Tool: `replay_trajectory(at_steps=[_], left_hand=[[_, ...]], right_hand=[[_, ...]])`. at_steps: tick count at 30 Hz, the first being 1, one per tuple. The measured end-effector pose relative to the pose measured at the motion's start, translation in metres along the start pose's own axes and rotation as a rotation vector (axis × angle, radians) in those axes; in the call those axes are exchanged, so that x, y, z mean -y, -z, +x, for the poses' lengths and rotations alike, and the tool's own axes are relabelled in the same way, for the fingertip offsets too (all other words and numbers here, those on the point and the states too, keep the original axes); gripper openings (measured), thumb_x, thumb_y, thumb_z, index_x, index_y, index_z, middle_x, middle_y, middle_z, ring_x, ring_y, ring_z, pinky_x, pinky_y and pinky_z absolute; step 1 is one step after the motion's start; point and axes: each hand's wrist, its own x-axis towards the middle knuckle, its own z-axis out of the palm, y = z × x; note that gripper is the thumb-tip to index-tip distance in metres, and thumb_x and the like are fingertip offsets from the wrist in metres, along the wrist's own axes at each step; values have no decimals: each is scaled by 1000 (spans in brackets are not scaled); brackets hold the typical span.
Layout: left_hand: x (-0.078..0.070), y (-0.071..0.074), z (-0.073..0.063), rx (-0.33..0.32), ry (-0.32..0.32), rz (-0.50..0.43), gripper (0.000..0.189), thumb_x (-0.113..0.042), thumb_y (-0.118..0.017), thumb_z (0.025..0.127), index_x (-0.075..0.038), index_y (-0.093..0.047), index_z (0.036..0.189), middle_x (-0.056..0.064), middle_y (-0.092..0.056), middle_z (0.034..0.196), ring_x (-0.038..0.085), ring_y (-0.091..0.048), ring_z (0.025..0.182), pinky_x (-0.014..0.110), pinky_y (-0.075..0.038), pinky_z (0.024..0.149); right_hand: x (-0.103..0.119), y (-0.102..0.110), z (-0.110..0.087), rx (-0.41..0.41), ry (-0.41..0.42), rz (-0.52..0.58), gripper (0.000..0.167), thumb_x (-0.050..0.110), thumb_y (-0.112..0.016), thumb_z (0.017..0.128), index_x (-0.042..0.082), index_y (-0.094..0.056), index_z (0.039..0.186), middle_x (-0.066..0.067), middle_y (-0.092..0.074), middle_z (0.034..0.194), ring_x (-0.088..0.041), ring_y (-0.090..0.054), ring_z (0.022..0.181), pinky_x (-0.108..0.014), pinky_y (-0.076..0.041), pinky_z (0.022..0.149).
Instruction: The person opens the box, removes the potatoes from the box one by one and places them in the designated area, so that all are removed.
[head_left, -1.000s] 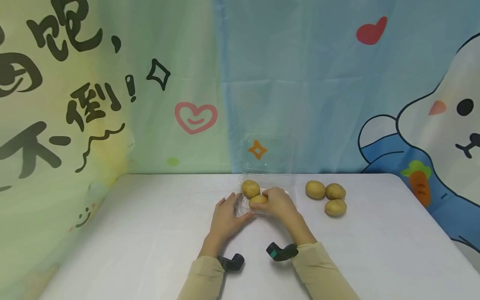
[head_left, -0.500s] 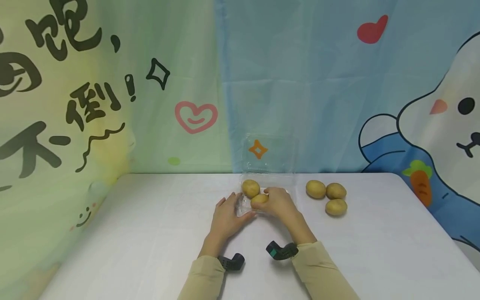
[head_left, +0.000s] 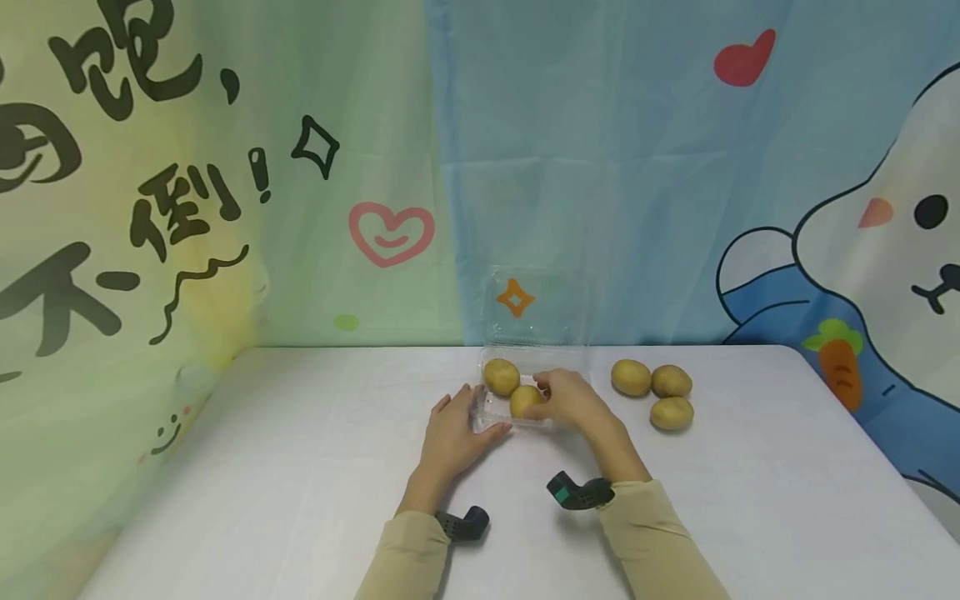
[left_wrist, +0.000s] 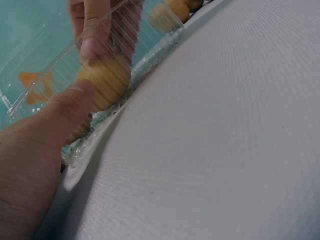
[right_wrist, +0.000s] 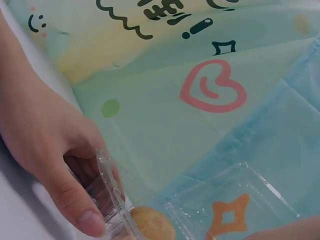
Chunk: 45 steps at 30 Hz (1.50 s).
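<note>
A clear plastic clamshell container (head_left: pixel 555 360) stands at the table's back edge with its lid (head_left: pixel 564 312) raised. My left hand (head_left: pixel 452 437) holds its front left corner, thumb along the front wall and fingers at the left side. Inside lies one potato (head_left: pixel 500 377) at the back left. A second potato (head_left: pixel 527 402), at the front of the container, is pinched between thumb and fingers of my right hand (head_left: pixel 573 400). Through the front wall, the left wrist view shows this potato (left_wrist: pixel 107 82), blurred, below the right hand's fingers (left_wrist: pixel 95 37).
Right of the container, three loose potatoes (head_left: pixel 631 378) sit close together on the white table (head_left: pixel 300 467). A printed curtain (head_left: pixel 390 100) hangs directly behind the table. Each wrist carries a black camera (head_left: pixel 581 492).
My right hand has moved slightly to the right, and the front potato has shifted right with it, showing more of its surface. The left hand stays on the container.
</note>
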Motion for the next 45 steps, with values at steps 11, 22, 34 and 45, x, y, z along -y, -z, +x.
replay_trajectory(at_steps=[11, 22, 34, 45], left_hand=[[1, -2, 1, -15, -16, 13, 79, -59, -64, 81, -5, -50, 136, 14, -52, 139, 27, -47, 132, 43, -26, 117], [2, -3, 0, -15, -11, 12, 78, -59, -64, 81, -6, -50, 136, 13, -52, 140, 26, -46, 133, 41, -26, 118], [4, -3, 0, -21, -21, 7, 76, -56, -65, 81, -6, -50, 136, 14, -53, 139, 27, -47, 132, 41, -26, 117], [4, -3, 0, -17, -14, 0, 77, -57, -64, 81, -6, -50, 136, 15, -52, 139, 27, -47, 132, 41, -26, 118]], right_hand=[[-2, -4, 2, 5, 17, -24, 58, 23, -76, 81, -5, -56, 128, -18, -62, 125, -26, -60, 108, -42, -51, 92], [-4, -6, 4, -4, 19, 0, 59, 23, -77, 80, -3, -57, 128, -17, -63, 124, -25, -61, 107, -39, -52, 90], [-4, -7, 5, -58, 12, -19, 60, 25, -80, 76, -1, -60, 125, -14, -68, 115, -25, -63, 103, -40, -54, 89], [-5, -5, 2, -115, 0, -14, 62, 33, -81, 73, 1, -62, 123, -13, -68, 115, -26, -63, 103, -42, -53, 88]])
